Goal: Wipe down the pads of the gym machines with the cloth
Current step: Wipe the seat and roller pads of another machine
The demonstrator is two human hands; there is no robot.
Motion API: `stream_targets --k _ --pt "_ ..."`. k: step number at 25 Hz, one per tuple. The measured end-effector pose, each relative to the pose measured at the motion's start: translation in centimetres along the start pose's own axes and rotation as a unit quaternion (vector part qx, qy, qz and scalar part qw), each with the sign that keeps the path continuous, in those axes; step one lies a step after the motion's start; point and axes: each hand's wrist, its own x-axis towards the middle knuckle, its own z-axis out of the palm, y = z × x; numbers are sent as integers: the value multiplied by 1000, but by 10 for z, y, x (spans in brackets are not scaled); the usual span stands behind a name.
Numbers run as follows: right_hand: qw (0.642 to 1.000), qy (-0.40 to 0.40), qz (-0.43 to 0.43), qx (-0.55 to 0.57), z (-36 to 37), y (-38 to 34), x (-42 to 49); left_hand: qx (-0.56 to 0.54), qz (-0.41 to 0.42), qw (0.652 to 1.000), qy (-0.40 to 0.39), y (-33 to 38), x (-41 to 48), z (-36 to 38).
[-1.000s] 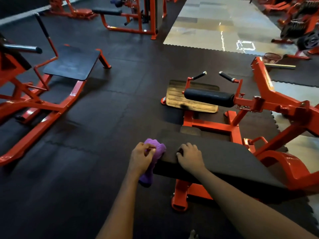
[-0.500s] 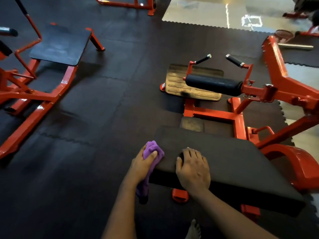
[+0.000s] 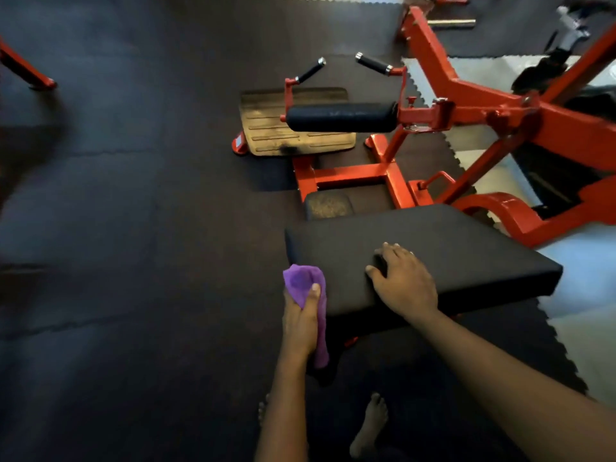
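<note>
Left hand (image 3: pixel 301 316): grip closed round purple cloth (image 3: pixel 300 279), thumb on top, cloth bunched against left edge of seat pad (image 3: pixel 473 258), tail hanging below hand. Fingers hidden behind cloth. Right hand (image 3: pixel 404 283): grip loose, fingers spread, resting on pad top, holding nothing. Pad's support mostly hidden underneath. Beyond: black roller pad (image 3: pixel 340 117), footplate (image 3: pixel 266 128) partly behind it, red frame (image 3: pixel 466 91) cut off at right edge. Bare foot (image 3: pixel 370 425) on floor mat (image 3: pixel 133 228), blurred.
</note>
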Motion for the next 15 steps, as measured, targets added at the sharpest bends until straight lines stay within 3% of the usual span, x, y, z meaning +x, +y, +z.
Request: stream_targets --k 3,7,15 --pt "999 1 35 -22 5 -3 1 54 -2 997 46 13 51 5" --pt "997 -5 55 -56 9 -6 3 35 -37 996 79 23 123 1" --pt "993 -16 27 -113 6 -19 2 -60 -73 995 15 -15 106 4"
